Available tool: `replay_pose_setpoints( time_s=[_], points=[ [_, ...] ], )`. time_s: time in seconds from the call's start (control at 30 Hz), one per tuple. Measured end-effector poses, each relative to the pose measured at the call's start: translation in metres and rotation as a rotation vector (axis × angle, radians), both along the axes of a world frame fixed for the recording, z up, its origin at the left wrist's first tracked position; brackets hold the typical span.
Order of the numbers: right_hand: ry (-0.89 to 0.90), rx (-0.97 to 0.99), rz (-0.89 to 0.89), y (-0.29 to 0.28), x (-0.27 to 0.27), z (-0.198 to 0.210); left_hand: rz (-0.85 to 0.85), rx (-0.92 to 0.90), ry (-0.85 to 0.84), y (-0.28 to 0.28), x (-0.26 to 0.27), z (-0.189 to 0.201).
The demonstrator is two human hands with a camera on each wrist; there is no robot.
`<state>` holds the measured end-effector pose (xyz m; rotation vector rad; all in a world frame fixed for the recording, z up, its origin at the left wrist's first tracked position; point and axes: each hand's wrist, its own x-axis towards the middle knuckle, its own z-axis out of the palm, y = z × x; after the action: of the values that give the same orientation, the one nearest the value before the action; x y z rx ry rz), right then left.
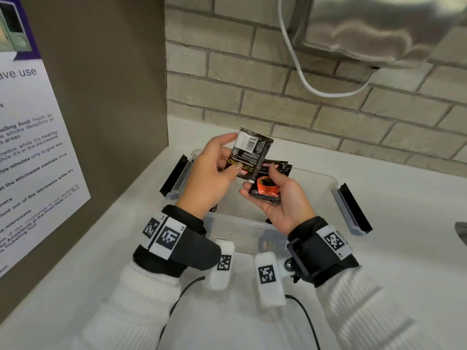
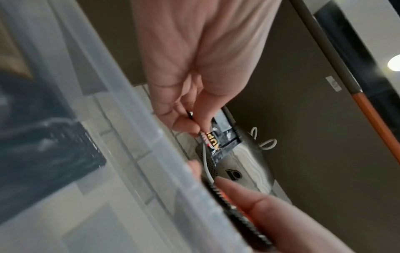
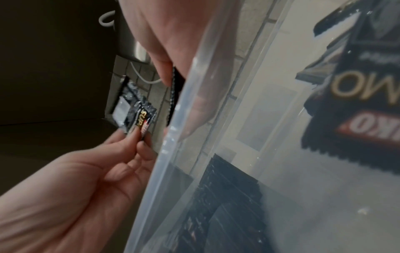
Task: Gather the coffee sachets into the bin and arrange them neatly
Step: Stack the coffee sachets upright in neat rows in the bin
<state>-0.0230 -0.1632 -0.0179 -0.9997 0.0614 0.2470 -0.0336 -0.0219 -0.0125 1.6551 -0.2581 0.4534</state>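
Head view shows the left hand pinching a glossy black foil sachet upright above the clear plastic bin on the smooth white surface, while the right hand cradles, fingers curled, a thin stack of crimped black sachets.

Bright even head view, dim blurred wrist views

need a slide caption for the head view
Left hand and right hand each hold coffee sachets above the clear bin.
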Motion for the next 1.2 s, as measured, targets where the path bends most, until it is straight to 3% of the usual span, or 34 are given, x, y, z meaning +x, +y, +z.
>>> replay_pose_setpoints(
  time_s=[0.1,0.3,0.4,0.53,0.7,0.87,1.0,1.07,1.2],
  points=[
    [0.030,-0.021,0.088,0.002,-0.001,0.002,0.057,0.154,-0.225,0.007,0.002,-0.002],
    [-0.091,-0.024,0.271,0.001,-0.007,0.008,-0.002,0.280,-0.314,0.006,0.005,-0.012],
    [-0.161,-0.118,0.262,0.002,-0.007,0.004,-0.075,0.128,-0.152,0.001,0.002,-0.006],
    [-0.184,-0.115,0.258,0.001,-0.006,0.002,-0.152,-0.327,0.153,-0.008,0.000,0.002],
    [-0.230,-0.114,0.296,0.010,-0.010,0.008,-0.443,-0.590,0.528,-0.015,-0.006,0.006],
    [-0.336,-0.460,0.210,0.016,-0.006,0.013,-0.510,-0.805,0.627,-0.012,-0.007,0.009],
    [-0.502,-1.020,-0.128,0.016,0.000,0.013,-0.565,-0.818,0.651,-0.008,-0.009,0.013],
    [-0.647,-1.178,-0.211,0.012,-0.003,0.017,-0.563,-0.789,0.660,-0.005,-0.009,0.014],
    [-0.794,-1.193,0.097,-0.001,-0.011,0.032,-0.512,-0.759,0.688,0.002,-0.010,0.016]
  ],
)
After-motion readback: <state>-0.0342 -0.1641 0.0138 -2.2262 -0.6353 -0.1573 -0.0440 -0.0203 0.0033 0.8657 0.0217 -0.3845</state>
